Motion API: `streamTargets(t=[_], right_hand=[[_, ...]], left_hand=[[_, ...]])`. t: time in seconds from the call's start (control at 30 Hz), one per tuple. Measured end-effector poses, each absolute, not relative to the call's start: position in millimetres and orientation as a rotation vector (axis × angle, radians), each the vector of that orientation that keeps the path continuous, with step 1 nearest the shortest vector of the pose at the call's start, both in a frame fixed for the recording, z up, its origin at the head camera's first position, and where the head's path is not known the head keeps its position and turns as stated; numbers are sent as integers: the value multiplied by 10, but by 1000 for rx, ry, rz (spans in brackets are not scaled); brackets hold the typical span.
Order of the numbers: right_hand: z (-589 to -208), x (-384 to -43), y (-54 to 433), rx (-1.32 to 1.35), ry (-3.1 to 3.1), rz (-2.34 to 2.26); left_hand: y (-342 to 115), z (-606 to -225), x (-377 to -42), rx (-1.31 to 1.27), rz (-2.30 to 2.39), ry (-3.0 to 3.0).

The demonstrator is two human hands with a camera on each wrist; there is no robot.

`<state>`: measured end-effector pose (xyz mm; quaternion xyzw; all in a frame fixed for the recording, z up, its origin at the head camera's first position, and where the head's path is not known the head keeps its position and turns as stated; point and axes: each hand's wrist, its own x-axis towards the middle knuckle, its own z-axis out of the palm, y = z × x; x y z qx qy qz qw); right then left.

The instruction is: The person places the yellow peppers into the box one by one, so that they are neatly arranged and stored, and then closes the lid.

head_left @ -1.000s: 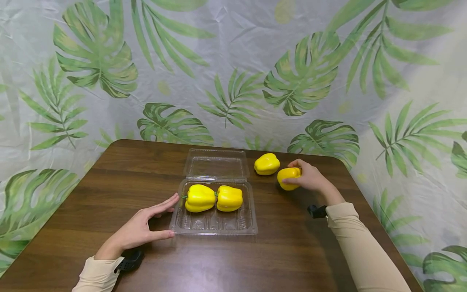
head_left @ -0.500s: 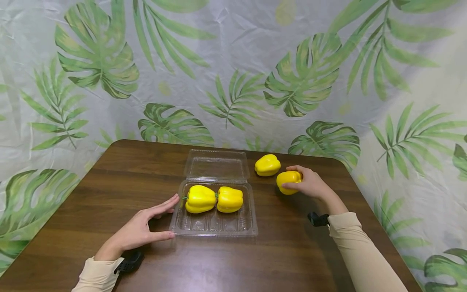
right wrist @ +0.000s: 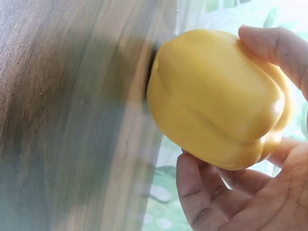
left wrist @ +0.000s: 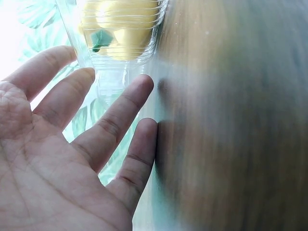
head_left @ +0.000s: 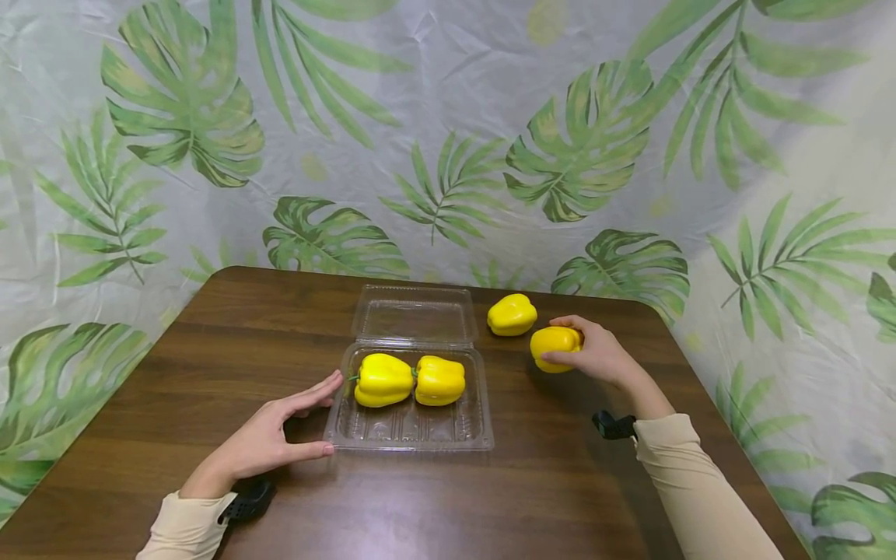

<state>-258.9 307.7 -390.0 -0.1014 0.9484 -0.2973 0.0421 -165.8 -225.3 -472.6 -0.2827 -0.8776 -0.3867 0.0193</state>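
A yellow bell pepper (head_left: 553, 348) is gripped in my right hand (head_left: 595, 354), thumb on one side and fingers curled round the other, as the right wrist view (right wrist: 216, 96) also shows. Left of it, two more yellow bell peppers, one with a green stem (head_left: 383, 380) and another (head_left: 439, 381), lie side by side in a clear plastic clamshell box (head_left: 413, 435). My left hand (head_left: 269, 435) is spread at the box's left edge, fingertips at its rim. In the left wrist view the fingers (left wrist: 113, 122) are extended and hold nothing.
The box's clear lid (head_left: 416, 313) lies folded back behind its base. A loose yellow bell pepper (head_left: 512, 315) sits near the far edge of the brown wooden table (head_left: 420, 513). A leaf-patterned cloth (head_left: 448, 117) hangs behind the table.
My right hand has shifted slightly toward me with the bell pepper, which has turned a little. The left hand and the box have not moved.
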Motion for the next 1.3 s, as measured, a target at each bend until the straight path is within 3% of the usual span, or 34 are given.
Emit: streamTargets(t=[1.3], right_hand=[[-3569, -2359, 2891, -411, 2927, -851]], left_hand=[[-2243, -4697, -1645, -897, -1200, -2707]])
